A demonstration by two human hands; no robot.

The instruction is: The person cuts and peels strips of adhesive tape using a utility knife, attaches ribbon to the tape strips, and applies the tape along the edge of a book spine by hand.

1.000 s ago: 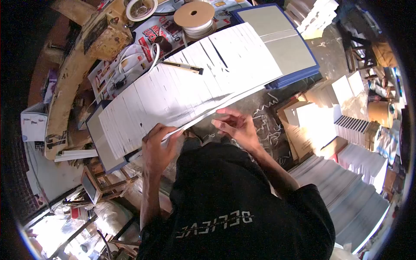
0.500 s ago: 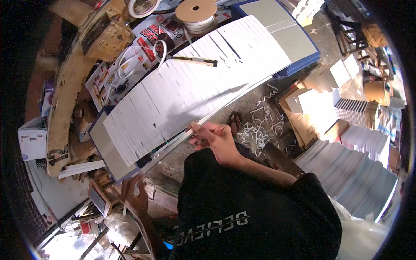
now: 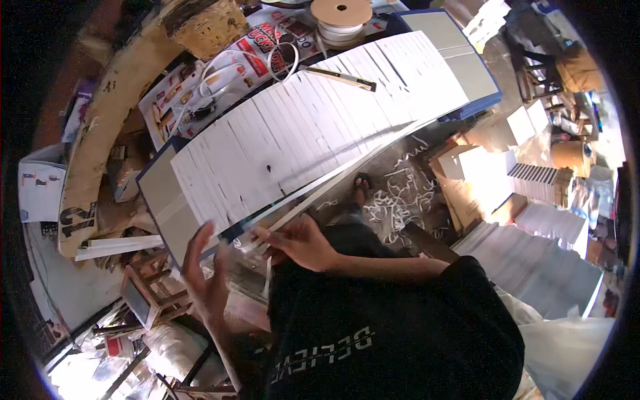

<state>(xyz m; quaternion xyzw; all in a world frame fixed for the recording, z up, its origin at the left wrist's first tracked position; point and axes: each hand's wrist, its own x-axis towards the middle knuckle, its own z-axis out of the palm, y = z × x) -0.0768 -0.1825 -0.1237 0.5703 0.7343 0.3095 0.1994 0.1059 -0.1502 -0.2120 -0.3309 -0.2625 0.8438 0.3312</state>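
A long row of white paper blocks (image 3: 320,127) lies packed together between blue-edged grey boards (image 3: 453,47). Along its near side runs a long, pale strip (image 3: 347,167), slanting down to my right hand (image 3: 303,245). My right fingers are pinched on the strip near its lower left end. By the near left grey board (image 3: 170,207), my left hand (image 3: 205,273) is raised with thumb and fingers apart, holding nothing. A utility knife (image 3: 340,78) rests on top of the blocks near their far edge.
A spool of white ribbon (image 3: 341,33) stands behind the row, beside a printed sheet (image 3: 247,57). Tangled white ribbon scraps (image 3: 403,200) litter the floor. Tall paper stacks (image 3: 533,260) stand at right. A small wooden stool (image 3: 150,293) is at lower left.
My right hand has slid down and left along the strip. My left hand has risen toward the grey board's corner and its fingers have spread. The view has shifted slightly.
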